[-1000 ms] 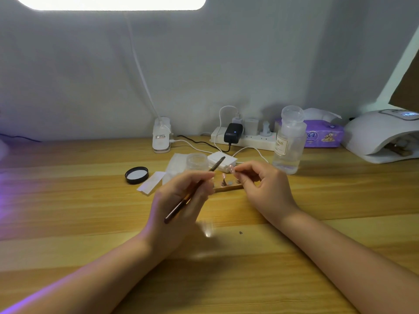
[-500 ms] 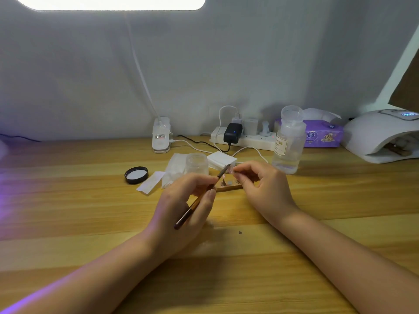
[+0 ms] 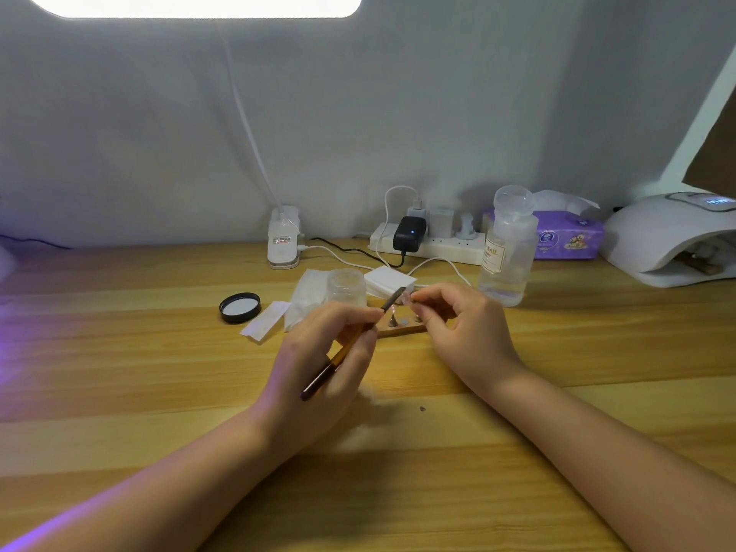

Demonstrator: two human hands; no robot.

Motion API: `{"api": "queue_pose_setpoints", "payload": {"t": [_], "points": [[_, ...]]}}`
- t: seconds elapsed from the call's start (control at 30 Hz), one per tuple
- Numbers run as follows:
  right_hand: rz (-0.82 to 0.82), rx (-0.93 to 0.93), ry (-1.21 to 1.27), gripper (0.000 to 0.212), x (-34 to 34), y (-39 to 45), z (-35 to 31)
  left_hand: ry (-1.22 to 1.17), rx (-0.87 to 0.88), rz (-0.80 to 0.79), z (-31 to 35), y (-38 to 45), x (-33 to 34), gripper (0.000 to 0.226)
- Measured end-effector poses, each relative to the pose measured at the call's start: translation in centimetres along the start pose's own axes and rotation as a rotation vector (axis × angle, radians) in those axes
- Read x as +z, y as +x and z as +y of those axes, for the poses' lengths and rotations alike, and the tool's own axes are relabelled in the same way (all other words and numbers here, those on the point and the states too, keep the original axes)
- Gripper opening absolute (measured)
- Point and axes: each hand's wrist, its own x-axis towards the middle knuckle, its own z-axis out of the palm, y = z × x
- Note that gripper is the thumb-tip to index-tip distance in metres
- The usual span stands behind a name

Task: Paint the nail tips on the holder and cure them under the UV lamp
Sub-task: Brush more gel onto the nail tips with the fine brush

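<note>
Your left hand (image 3: 318, 364) pinches a nail brush (image 3: 350, 344) between thumb and curled fingers, its shaft slanting up and to the right so the dark bristle end sits right at a small nail tip (image 3: 407, 300). Your right hand (image 3: 464, 332) pinches that nail tip between thumb and forefinger, the other fingers curled loosely beneath. Both hands meet just above the wooden holder (image 3: 402, 330), which lies on the wooden table (image 3: 119, 372) directly below the nail tip; a couple of small studs stand on the holder, too small to make out further.

Just behind the holder stands a small clear jar (image 3: 345, 286) on a white tissue (image 3: 306, 298), with a white pad stack (image 3: 389, 280) beside it. Left of the holder lies a black lid (image 3: 240, 307). Right of the holder stands a clear pump bottle (image 3: 506, 249), and behind that a purple tissue pack (image 3: 567, 239). The white UV lamp (image 3: 669, 241) sits far right of the holder, with something brown lying inside its opening.
</note>
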Motion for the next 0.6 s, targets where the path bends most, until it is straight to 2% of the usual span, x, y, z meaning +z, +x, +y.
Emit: {"api": "queue_pose_setpoints", "payload": {"t": [0.17, 0.4, 0.6], "points": [[-0.004, 0.034, 0.02, 0.015, 0.1, 0.0, 0.1, -0.034, -0.043, -0.039, 0.1, -0.1, -0.2, 0.018], [0.011, 0.133, 0.125, 0.013, 0.0, 0.0, 0.1, -0.156, -0.188, 0.11, -0.9, 0.3, 0.2, 0.015], [0.0, 0.169, 0.175, 0.013, 0.2, -0.1, 0.2, -0.268, -0.351, 0.038, -2.2, 0.8, -0.1, 0.022]]}}
